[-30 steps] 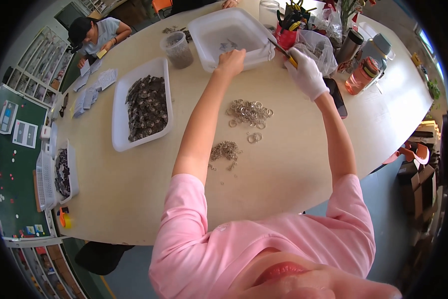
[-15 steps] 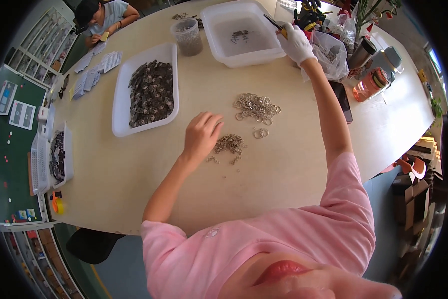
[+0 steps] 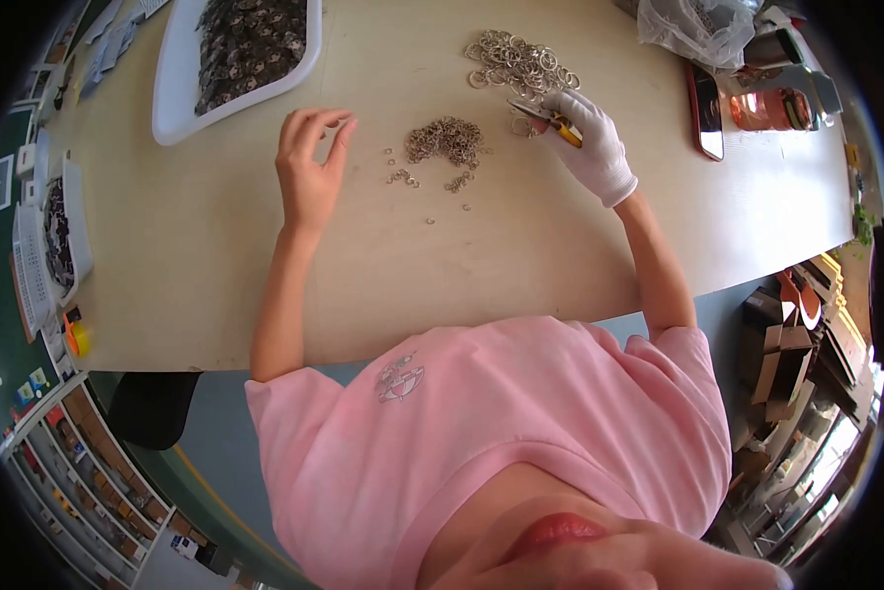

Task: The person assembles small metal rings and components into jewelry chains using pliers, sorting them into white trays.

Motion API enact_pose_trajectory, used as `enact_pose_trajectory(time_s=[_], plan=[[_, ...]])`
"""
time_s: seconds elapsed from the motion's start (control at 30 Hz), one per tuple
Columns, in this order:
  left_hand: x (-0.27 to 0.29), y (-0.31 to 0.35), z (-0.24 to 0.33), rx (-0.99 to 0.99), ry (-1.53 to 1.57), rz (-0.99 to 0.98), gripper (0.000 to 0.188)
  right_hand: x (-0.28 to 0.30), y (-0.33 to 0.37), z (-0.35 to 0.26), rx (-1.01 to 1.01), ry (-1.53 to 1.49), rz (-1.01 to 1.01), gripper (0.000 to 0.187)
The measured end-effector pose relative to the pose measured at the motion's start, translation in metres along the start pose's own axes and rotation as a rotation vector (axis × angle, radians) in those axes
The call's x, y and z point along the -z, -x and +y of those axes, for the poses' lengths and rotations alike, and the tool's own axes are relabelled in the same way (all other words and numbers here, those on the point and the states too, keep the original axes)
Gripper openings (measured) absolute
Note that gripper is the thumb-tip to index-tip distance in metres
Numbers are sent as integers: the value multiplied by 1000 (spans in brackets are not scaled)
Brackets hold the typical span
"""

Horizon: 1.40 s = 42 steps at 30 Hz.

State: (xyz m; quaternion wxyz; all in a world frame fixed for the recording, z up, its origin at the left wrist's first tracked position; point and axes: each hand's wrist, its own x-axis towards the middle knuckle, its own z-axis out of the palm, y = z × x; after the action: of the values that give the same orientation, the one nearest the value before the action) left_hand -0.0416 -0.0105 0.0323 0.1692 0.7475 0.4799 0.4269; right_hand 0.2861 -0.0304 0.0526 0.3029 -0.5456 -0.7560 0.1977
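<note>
My right hand (image 3: 591,147), in a white glove, is closed around a pair of pliers (image 3: 558,125) with yellow-and-black handles. Their jaws point left, just below a pile of large metal rings (image 3: 520,65). A few loose large rings lie partly hidden by the pliers. My bare left hand (image 3: 312,162) hovers over the table to the left, fingers curved and thumb apart, with nothing visible in it. Between my hands sits a heap of small jump rings (image 3: 446,141), several strays scattered below it.
A white tray (image 3: 316,34) of dark flat pieces stands at the far left. To the right lie a phone (image 3: 705,113), an orange bottle (image 3: 768,110) and a clear plastic bag (image 3: 702,37). A basket (image 3: 75,226) and yellow tape (image 3: 80,339) sit by the left edge.
My right hand has come back from the far white bin to the rings, still gripping the pliers. My left hand has shifted left, away from the small rings. The view has tilted down.
</note>
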Motion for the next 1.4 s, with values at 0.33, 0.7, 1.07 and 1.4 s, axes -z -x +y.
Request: enact_pose_trajectory(time_s=[0.33,0.7,1.07,1.4], plan=[[53,-7,-35,29,-100,511,10,-40,4,-28,173,57,-109,24],[68,-103,-67,94,-330,11,16,-37,2,-31,132,-103,-158,27],[15,-183,-126,134,-802,-240,35,-38,11,-29,181,-40,-144,25],[25,-186,-143,101,-432,-90,29,-46,12,-28,-92,-387,-110,15]])
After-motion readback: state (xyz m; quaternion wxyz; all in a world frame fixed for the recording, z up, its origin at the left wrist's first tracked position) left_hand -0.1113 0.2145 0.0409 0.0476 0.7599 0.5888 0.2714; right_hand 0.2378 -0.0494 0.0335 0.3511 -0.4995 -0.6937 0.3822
